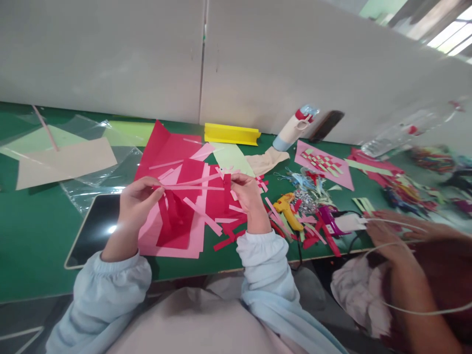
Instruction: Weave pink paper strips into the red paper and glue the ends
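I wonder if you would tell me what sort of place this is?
Probably a shared craft workspace: red and pink paper strips, what looks like a yellow glue gun and a woven paper piece are on the green table.

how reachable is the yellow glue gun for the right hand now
Probably yes: the yellow glue gun lies near the right hand, largely uncovered, among loose paper strips, though that hand is busy with a red strip.

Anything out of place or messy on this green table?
Mildly: right of the right hand, a yellow glue gun lies among jumbled red, pink and green paper strips, which looks untidy. I see no spill; the far right is too blurred to judge.
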The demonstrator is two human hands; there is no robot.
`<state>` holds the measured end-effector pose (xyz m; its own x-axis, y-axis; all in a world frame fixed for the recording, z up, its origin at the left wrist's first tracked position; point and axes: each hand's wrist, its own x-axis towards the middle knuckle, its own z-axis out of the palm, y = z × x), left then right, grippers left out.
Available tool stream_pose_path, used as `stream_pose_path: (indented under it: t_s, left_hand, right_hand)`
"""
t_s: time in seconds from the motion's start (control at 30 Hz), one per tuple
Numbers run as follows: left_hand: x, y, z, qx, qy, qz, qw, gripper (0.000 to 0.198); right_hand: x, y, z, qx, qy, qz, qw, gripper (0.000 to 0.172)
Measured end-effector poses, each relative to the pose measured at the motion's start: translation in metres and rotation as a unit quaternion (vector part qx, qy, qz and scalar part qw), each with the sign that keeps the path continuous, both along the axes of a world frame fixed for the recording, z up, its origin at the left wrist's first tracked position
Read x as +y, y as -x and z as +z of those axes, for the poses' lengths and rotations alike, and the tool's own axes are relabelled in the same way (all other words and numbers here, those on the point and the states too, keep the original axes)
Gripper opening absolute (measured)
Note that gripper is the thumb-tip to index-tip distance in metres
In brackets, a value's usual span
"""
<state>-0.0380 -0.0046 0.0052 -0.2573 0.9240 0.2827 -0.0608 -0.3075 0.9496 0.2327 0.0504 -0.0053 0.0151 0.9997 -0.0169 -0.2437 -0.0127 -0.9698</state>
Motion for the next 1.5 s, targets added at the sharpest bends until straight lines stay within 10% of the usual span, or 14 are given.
stream_pose_path:
  t_s: [1.5]
  left_hand:
    - [0.009, 0.009, -0.02, 0.084, -0.034, 0.041, 0.995, 0.013]
  right_hand:
    - [-0.01, 0.003, 0.0, -0.007, -0.019, -0.007, 1.0, 0.014]
